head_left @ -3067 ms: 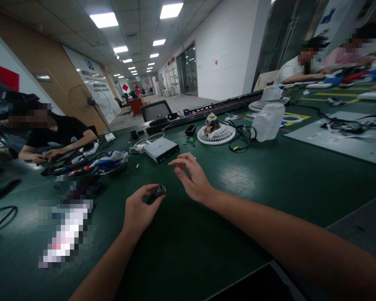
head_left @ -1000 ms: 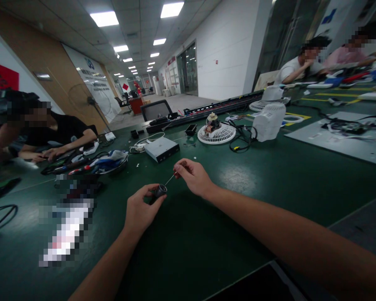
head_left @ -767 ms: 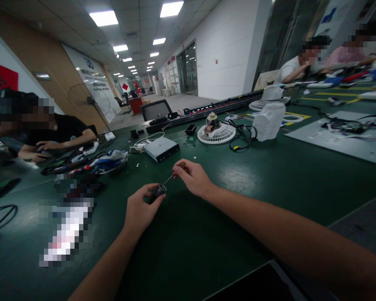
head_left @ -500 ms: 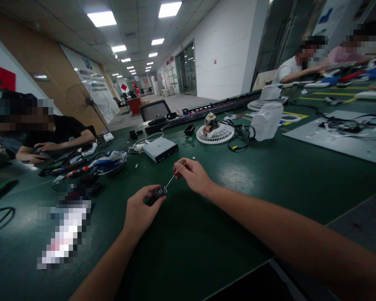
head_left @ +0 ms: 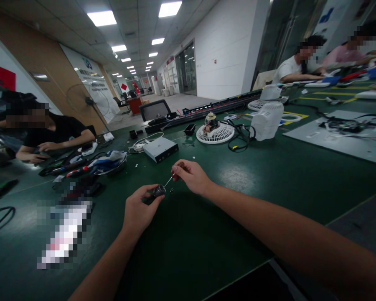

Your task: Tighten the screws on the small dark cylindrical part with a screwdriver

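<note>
My left hand holds a small dark round part between thumb and fingers, its open end turned toward the right. In my right hand is a thin screwdriver, gripped near its handle, with its metal shaft slanting down to the part's opening. The tip is too small to make out. Just right of the dark part, a tiny piece shows over the green table. Whether it lies on the surface or is in the air, I cannot tell.
Beyond my hands stand a grey-white box, a small black tray and a white fan grille with a motor. Right of these is a white housing. Tools lie at left. People sit at both sides.
A tiny piece now shows beside the dark part. My right hand and the screwdriver have shifted slightly left, and the dark part has moved a little left too.
</note>
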The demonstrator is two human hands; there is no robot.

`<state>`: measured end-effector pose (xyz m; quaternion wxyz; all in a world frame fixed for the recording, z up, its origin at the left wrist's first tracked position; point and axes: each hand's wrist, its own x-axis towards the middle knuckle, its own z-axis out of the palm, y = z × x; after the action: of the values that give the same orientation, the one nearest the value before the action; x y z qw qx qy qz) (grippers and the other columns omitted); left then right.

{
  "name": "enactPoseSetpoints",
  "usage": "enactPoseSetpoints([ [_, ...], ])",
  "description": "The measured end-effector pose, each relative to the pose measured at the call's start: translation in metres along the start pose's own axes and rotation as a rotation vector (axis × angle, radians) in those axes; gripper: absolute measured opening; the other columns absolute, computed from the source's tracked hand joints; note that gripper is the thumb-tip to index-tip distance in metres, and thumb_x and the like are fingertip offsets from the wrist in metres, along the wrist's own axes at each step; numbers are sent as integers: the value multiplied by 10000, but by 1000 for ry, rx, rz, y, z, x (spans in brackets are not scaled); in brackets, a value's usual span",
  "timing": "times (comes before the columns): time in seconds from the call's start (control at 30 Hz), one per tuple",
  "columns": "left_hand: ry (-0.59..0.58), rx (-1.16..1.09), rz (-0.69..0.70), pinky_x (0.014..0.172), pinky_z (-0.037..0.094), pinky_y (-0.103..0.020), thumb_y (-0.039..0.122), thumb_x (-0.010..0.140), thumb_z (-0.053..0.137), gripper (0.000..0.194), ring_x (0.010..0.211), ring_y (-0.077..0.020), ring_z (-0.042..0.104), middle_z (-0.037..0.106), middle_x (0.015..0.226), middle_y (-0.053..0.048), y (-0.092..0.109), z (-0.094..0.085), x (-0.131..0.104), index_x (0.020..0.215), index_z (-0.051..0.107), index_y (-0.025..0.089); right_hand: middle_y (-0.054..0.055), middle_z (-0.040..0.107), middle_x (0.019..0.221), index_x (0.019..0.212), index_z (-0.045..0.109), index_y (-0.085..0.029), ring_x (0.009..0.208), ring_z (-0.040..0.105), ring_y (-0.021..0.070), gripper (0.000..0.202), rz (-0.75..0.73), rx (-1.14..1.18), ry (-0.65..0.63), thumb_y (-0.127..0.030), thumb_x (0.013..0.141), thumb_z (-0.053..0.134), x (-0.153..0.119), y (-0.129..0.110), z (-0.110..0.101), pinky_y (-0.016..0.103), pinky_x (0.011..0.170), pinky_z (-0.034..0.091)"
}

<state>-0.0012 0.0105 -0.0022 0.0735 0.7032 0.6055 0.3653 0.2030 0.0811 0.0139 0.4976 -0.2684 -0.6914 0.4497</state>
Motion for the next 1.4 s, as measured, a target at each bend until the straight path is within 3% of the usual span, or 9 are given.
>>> enactPoseSetpoints([
  [0.1, -1, 26, -24, 580, 538, -306, 409, 776, 707, 378, 619, -177, 671, 739, 834, -31, 0, -1, 1, 1105, 681, 223, 13, 639, 751, 863, 597, -174, 684, 624, 143, 236, -27, -32, 21, -396, 931, 550, -1, 2, 0, 288, 660, 488],
  [0.33, 2, 35, -41, 667, 561, -342, 393, 777, 702, 343, 745, -211, 706, 747, 897, -36, 0, -1, 2, 1084, 681, 243, 49, 577, 875, 852, 542, -198, 811, 546, 173, 228, -274, -342, 225, -340, 987, 427, -8, -11, -5, 332, 781, 449],
  [0.4, -6, 45, -58, 660, 558, -339, 408, 778, 697, 357, 743, -213, 707, 747, 886, -36, 0, 0, 2, 1091, 678, 238, 61, 580, 914, 913, 548, -191, 849, 534, 182, 164, -328, -454, 150, -248, 982, 410, -8, -14, -6, 341, 812, 437],
  [0.5, -17, 61, -74, 678, 555, -334, 390, 769, 704, 353, 745, -208, 708, 746, 870, -22, -1, 0, 3, 1086, 678, 239, 77, 610, 933, 951, 600, -166, 899, 537, 200, 147, -305, -705, -100, -160, 948, 453, -6, -9, -4, 351, 840, 428],
  [0.67, -23, 78, -79, 700, 554, -339, 381, 767, 705, 347, 784, -214, 712, 747, 899, -20, -2, -1, 3, 1086, 674, 247, 107, 649, 960, 998, 699, -166, 921, 562, 258, 305, -161, -1001, -371, -418, 825, 705, -5, 9, 2, 377, 788, 446],
  [0.8, -33, 80, -67, 699, 556, -339, 376, 769, 706, 353, 778, -217, 714, 749, 876, -21, -2, -1, 2, 1094, 673, 243, 94, 681, 889, 907, 716, -167, 860, 582, 241, 210, -156, -1019, -420, -356, 815, 723, -4, 11, 4, 356, 745, 444],
  [1.03, -43, 74, -44, 677, 559, -334, 374, 772, 705, 348, 764, -218, 712, 749, 861, -21, 0, -2, 2, 1091, 676, 240, 81, 705, 842, 900, 697, -149, 821, 591, 214, 131, -224, -936, -263, -197, 893, 575, -3, 4, 7, 347, 769, 448],
  [1.2, -29, 85, -8, 709, 569, -351, 375, 771, 700, 342, 767, -222, 710, 752, 881, -27, 3, -2, 1, 1084, 681, 240, 72, 695, 926, 1022, 669, -178, 894, 591, 210, 136, -202, -841, -235, -233, 916, 603, -4, 0, 6, 350, 789, 450],
  [1.4, -40, 50, 20, 707, 577, -347, 348, 769, 707, 321, 772, -213, 705, 746, 909, -33, 8, -3, 1, 1069, 684, 234, 53, 663, 883, 978, 685, -185, 888, 569, 194, 103, -205, -809, -204, -226, 887, 659, -5, -3, 2, 328, 771, 440],
])
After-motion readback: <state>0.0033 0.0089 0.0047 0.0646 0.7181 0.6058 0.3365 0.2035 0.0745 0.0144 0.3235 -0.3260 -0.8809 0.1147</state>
